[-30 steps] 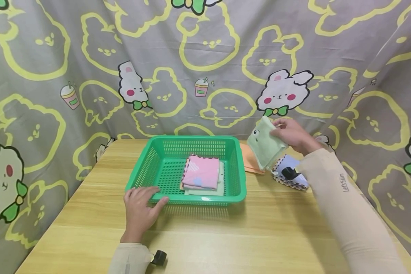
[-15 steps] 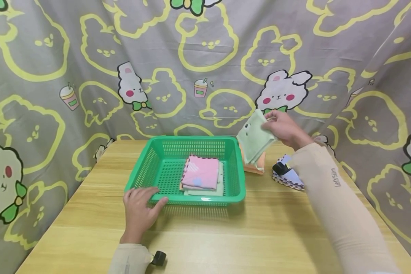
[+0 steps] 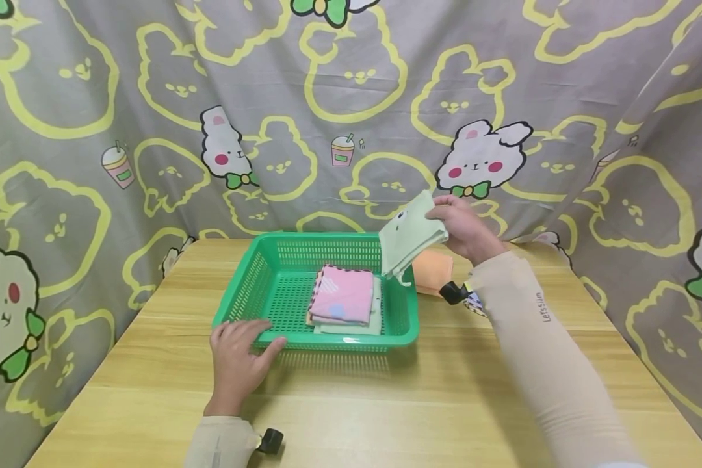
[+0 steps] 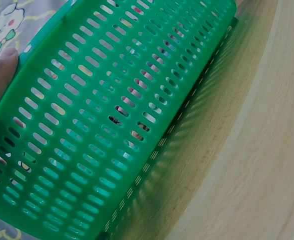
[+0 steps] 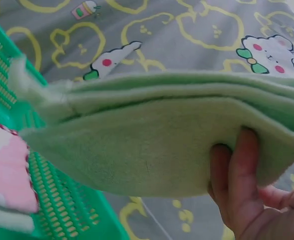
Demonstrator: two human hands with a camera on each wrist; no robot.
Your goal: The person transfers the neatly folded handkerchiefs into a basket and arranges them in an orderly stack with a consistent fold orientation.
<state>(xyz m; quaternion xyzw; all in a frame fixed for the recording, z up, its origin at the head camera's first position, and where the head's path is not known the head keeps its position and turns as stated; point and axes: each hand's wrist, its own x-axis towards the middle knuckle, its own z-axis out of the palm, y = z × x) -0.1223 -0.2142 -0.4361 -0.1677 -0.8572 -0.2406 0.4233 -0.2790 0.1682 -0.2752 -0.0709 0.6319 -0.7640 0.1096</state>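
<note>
My right hand pinches a folded pale-green towel with a printed eye and a small hanging loop. In the head view it is tilted above the right rim of the green plastic basket. The right wrist view shows its folded layers, with fingers pressed against one face. My left hand holds the basket's near-left corner, its thumb at the rim in the left wrist view. Inside the basket, a folded pink towel lies on another pale-green one.
A folded orange towel lies on the wooden table, just right of the basket. Behind it, partly hidden by the right forearm, is a blue towel with a checked edge. A cartoon-patterned curtain hangs along the table's back.
My right hand has carried the pale-green towel leftward, from above the orange and blue towels to over the basket's right rim. The left hand and basket have stayed put.
</note>
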